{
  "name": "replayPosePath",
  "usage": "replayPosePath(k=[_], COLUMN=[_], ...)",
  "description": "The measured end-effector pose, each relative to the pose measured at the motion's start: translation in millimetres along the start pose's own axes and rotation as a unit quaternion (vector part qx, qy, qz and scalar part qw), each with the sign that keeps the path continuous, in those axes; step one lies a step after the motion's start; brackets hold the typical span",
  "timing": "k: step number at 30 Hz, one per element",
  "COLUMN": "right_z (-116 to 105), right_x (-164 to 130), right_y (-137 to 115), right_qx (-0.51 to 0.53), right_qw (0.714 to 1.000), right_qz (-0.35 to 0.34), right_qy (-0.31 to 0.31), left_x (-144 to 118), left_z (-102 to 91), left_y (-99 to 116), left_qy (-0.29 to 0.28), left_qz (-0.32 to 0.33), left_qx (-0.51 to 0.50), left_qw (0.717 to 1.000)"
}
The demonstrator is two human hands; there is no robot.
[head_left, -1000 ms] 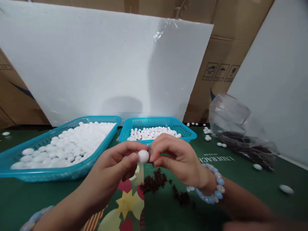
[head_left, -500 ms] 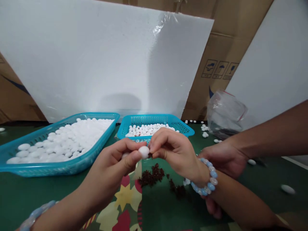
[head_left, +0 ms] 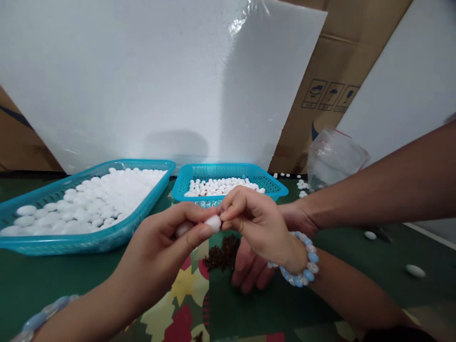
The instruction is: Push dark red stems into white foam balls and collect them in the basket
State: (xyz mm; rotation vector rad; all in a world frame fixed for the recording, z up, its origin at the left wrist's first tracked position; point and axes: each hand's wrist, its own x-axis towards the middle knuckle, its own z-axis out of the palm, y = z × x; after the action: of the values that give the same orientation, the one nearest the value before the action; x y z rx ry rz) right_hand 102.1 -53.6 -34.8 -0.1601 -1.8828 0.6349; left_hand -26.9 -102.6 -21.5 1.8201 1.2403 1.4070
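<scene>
My left hand (head_left: 167, 244) and my right hand (head_left: 258, 223) meet above the green table, both pinching one small white ball (head_left: 213, 223) between fingertips. A second white ball (head_left: 183, 229) rests in my left palm. Just below lies a small heap of dark reddish-brown bits (head_left: 223, 254). Another person's hand (head_left: 251, 270) reaches in from the right, under my right wrist, with its fingers on the table beside that heap. A bead bracelet (head_left: 302, 263) circles my right wrist.
A large turquoise basket (head_left: 21, 244) of white balls sits at left; a smaller turquoise basket (head_left: 274, 187) with white balls stands behind my hands. A clear plastic bag (head_left: 333, 159) is at right. Loose white balls (head_left: 415, 270) dot the table. White foam boards lean on cardboard boxes behind.
The other person's arm has reached further left, its hand now under my right wrist by the dark heap. My hands stay together on the white ball.
</scene>
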Motion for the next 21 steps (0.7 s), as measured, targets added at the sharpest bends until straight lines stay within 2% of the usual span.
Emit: replayPosePath(k=[3, 7, 12, 17, 21], right_z=[-0.3, -0.2, -0.5, -0.3, -0.2], right_x=[-0.7, -1.3, -0.6, 0.0, 0.4], right_y=[0.9, 1.4, 6.3, 11.6, 11.8], right_qx=[-0.019, -0.025, -0.046, -0.105, -0.140], right_qw=[1.000, 0.998, 0.995, 0.990, 0.984], right_qz=[-0.022, -0.058, -0.081, -0.097, -0.110], right_qy=[-0.004, 0.006, 0.016, 0.011, 0.007], left_x=[-1.1, 0.0, 1.8, 0.5, 0.4], left_z=[-0.4, 1.6, 7.9, 10.9, 10.6], left_y=[-1.5, -3.8, -5.6, -10.6, -13.7], left_qy=[0.009, 0.007, 0.020, 0.037, 0.025], left_qz=[0.020, 0.036, 0.008, -0.010, -0.013], left_qx=[0.033, 0.006, -0.055, -0.074, -0.084], left_qw=[0.999, 0.999, 0.998, 0.997, 0.996])
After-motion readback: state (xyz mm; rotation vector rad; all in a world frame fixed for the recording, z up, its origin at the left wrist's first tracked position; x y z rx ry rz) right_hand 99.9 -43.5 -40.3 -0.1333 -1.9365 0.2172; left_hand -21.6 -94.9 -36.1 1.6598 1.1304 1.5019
